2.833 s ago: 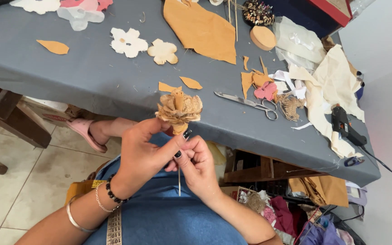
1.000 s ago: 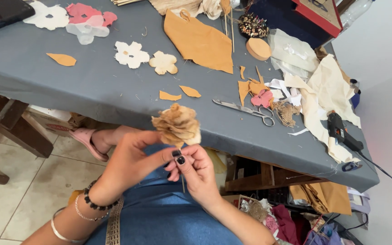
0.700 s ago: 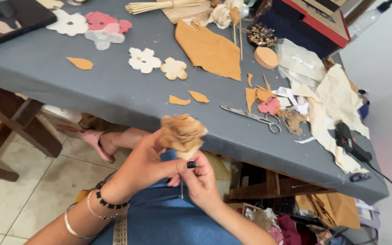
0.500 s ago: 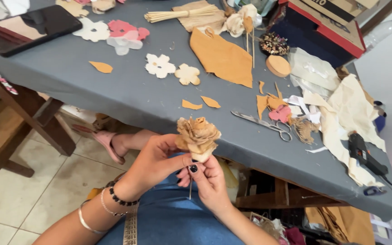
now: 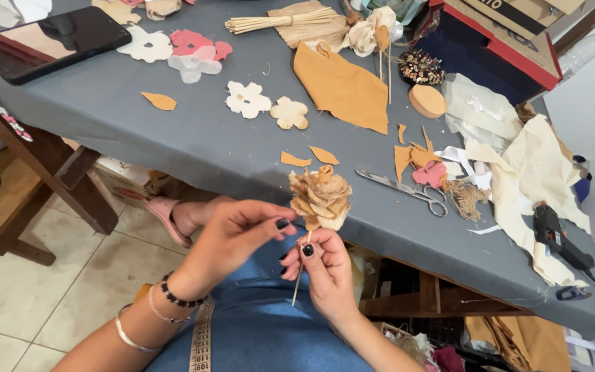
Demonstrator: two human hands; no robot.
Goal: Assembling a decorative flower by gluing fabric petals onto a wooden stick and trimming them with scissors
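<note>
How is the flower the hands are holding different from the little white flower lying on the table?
The held flower is tan, puffy and many-layered; the white flower is one flat cutout. The held flower sits on a thin stick, pinched by the right hand; the white flower lies loose on the table. Both are handmade flowers.
</note>
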